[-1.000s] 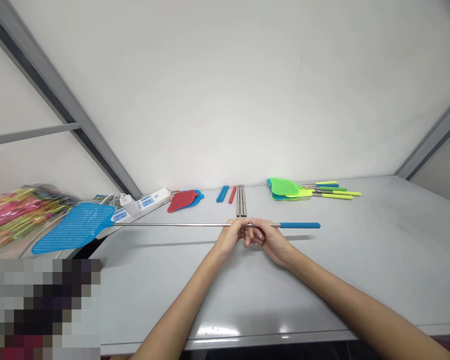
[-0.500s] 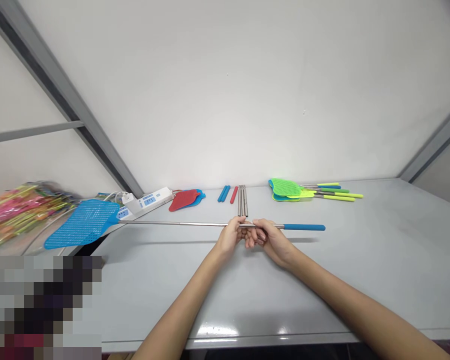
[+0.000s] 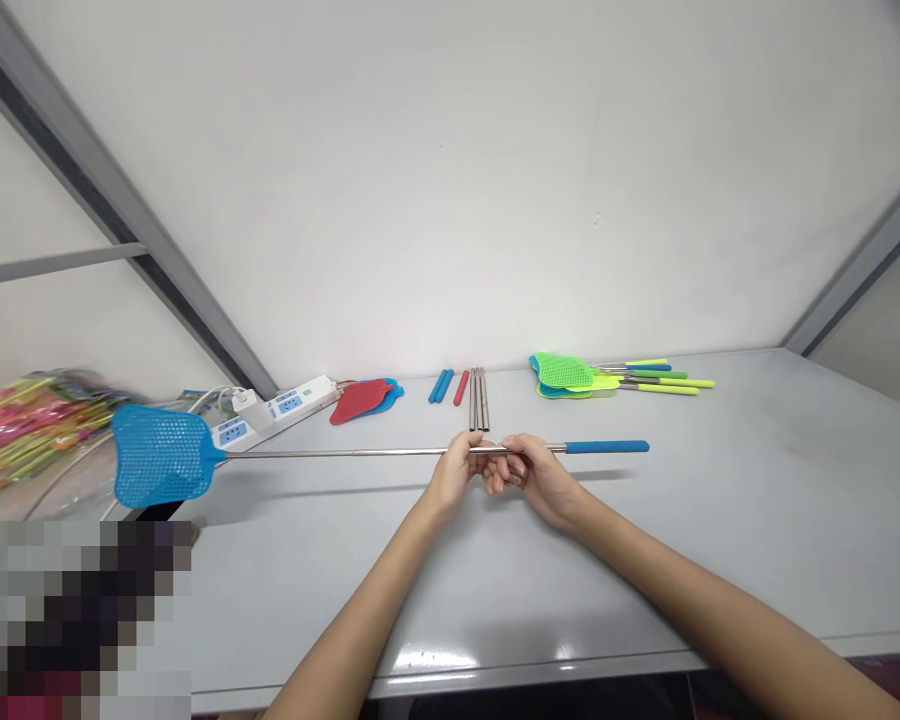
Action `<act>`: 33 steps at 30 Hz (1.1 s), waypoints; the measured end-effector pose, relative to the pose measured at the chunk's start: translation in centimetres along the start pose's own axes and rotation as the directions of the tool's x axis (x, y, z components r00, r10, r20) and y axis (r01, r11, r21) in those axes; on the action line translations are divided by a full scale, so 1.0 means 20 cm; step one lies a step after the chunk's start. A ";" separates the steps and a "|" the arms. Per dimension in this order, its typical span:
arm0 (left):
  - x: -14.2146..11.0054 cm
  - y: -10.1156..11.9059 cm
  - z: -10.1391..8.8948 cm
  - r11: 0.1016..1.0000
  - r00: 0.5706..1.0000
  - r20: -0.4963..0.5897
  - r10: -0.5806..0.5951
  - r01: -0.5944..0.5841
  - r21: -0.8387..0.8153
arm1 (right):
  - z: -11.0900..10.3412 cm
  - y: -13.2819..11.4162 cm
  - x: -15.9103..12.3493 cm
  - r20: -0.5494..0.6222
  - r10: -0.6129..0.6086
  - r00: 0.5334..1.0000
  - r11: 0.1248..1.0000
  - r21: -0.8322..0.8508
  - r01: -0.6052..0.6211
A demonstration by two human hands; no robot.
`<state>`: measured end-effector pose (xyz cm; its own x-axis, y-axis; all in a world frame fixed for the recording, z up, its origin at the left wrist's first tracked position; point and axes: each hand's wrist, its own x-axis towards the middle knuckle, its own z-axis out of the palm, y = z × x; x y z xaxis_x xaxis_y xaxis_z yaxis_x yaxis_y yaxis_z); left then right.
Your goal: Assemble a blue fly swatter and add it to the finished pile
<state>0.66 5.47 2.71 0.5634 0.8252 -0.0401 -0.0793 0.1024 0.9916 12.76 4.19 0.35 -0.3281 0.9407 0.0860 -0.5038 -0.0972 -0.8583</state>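
A long fly swatter (image 3: 166, 456) with a blue mesh head, a thin metal telescopic rod and a blue grip is held level above the grey table. My left hand (image 3: 454, 475) pinches the rod near its middle. Close beside it, my right hand (image 3: 544, 478) grips the thicker rod section just left of the blue grip. Fingers of both hands curl beneath the rod and partly hide one another. Right behind my hands lie several metal rods (image 3: 478, 398), with a red grip (image 3: 461, 387) and two blue grips (image 3: 441, 385) to their left.
Swatters with green, yellow and blue heads (image 3: 566, 372) lie stacked along the wall at right. Red and blue loose swatter heads (image 3: 361, 400) lie left of centre, near a white power strip (image 3: 289, 405). Bagged colourful items (image 3: 37, 430) sit at far left. A pixelated patch covers the lower left.
The blue swatter head has turned about the rod's axis and now faces me more squarely. Both hands keep their hold on the rod. The view has shifted slightly.
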 end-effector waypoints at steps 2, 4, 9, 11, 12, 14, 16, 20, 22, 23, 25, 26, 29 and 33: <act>-0.01 0.00 0.01 0.999 1.000 -0.001 -0.031 0.031 -0.013 | 0.00 0.00 0.00 0.016 0.020 1.000 1.000 -0.014 -0.020; -0.01 0.01 0.01 0.999 0.999 0.001 -0.038 0.038 -0.022 | 0.00 0.00 -0.01 0.028 0.039 0.999 0.998 -0.057 -0.037; -0.01 0.01 0.00 1.000 1.000 0.001 -0.028 0.028 0.015 | 0.02 -0.01 -0.01 0.047 0.041 0.998 0.993 -0.113 -0.035; -0.01 0.02 -0.01 1.000 1.000 -0.004 -0.011 0.011 0.023 | 0.03 -0.02 -0.01 0.065 0.035 0.997 0.992 -0.124 -0.027; -0.01 0.02 -0.01 1.000 1.000 -0.008 -0.003 0.003 0.026 | 0.03 -0.03 -0.01 0.073 0.033 0.997 0.990 -0.137 -0.023; -0.01 0.02 -0.01 0.999 1.000 -0.014 0.010 -0.009 0.036 | 0.03 -0.04 -0.01 0.084 0.032 0.996 0.985 -0.171 -0.017; -0.01 0.02 -0.01 0.999 1.000 -0.021 0.016 -0.015 0.047 | 0.03 -0.05 -0.01 0.098 0.035 0.995 0.979 -0.202 -0.014; 0.00 0.01 -0.02 0.998 0.999 -0.025 0.033 -0.032 0.048 | 0.02 -0.06 -0.01 0.128 0.046 0.991 0.977 -0.213 -0.018; 0.00 0.01 -0.02 0.999 0.999 -0.024 0.036 -0.035 0.041 | 0.02 -0.06 -0.01 0.134 0.049 0.990 0.976 -0.215 -0.020; 0.00 0.00 -0.02 0.999 0.999 -0.023 0.035 -0.034 0.037 | 0.01 -0.06 -0.01 0.139 0.052 0.989 0.976 -0.217 -0.021; 0.00 0.00 -0.02 0.999 0.999 -0.019 0.034 -0.033 0.026 | 0.01 -0.06 -0.01 0.149 0.056 0.987 0.976 -0.217 -0.022; 0.00 0.00 -0.02 0.999 0.999 -0.015 0.033 -0.032 0.022 | 0.01 -0.05 -0.01 0.154 0.057 0.986 0.976 -0.215 -0.023; 0.00 0.01 -0.02 0.999 1.000 -0.013 0.024 -0.024 0.024 | 0.01 -0.05 0.00 0.162 0.050 0.986 0.980 -0.199 -0.017; -0.01 0.02 -0.01 0.999 0.999 -0.035 -0.005 0.006 0.045 | 0.00 -0.04 0.00 0.140 0.043 0.989 0.982 -0.186 -0.016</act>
<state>0.34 5.54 3.08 0.5346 0.8437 -0.0490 -0.0385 0.0822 0.9959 13.09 4.18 1.04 -0.4583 0.8808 0.1192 -0.3411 -0.0505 -0.9387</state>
